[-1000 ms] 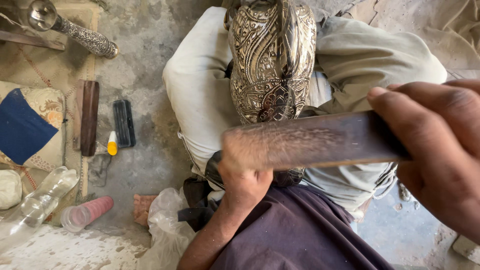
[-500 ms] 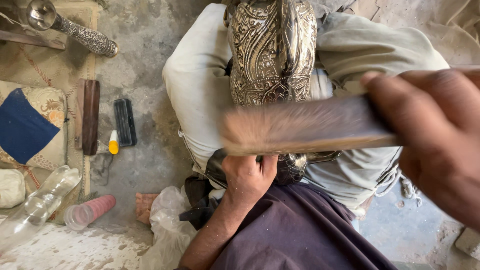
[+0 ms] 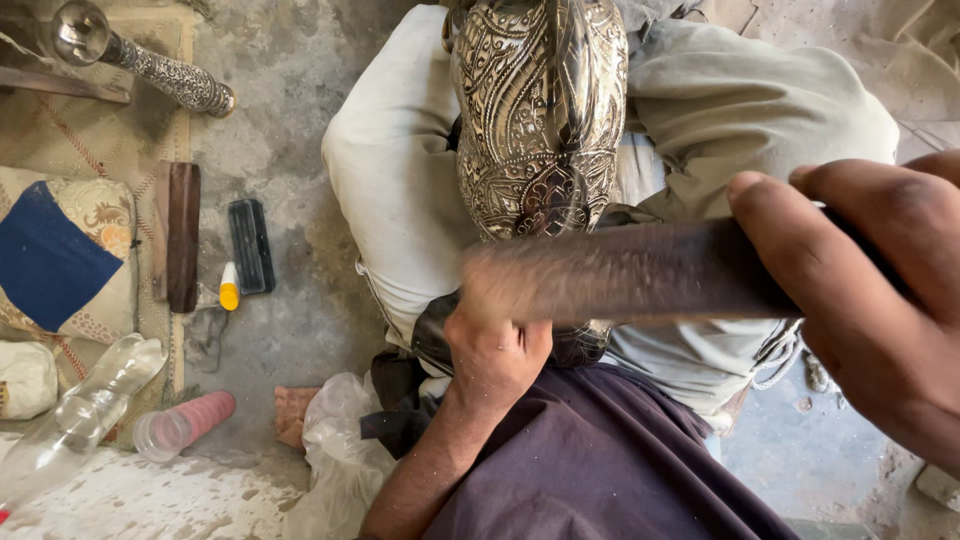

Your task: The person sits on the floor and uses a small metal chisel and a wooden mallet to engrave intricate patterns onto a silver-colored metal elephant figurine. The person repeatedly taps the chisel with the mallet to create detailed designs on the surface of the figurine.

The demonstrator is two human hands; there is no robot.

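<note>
Head view, seated worker from above. Largest in frame is the vase, an engraved, silvery metal vessel lying across the lap on pale trousers, its lower end pointing toward the body. I judge it stiff and fairly heavy, and its polished, rounded flanks probably slippery; the raised pattern gives some grip, but the chased surface could scratch or dent under a hard knock. I would take hold at the narrow lower end near the belly, where a hand can wrap round it, rather than on the wide shoulder.

Next, the file, a long flat dark bar held crosswise over the vase's lower end; it is motion-blurred. I judge it rigid and moderately heavy, best held at both ends.

My right hand is curled round the file's right end, fingers over the top. My left hand sits below the file's left end with fingers bent upward behind the blur; I cannot tell whether it clasps the file tip or the vase.

Smaller items lie well apart on the concrete floor at left: a wooden block, a black brush, a clear bottle and a pink cup.

Against the frame half a second earlier, the file's left tip sits slightly further right and lower; the vase lies as it did.
</note>
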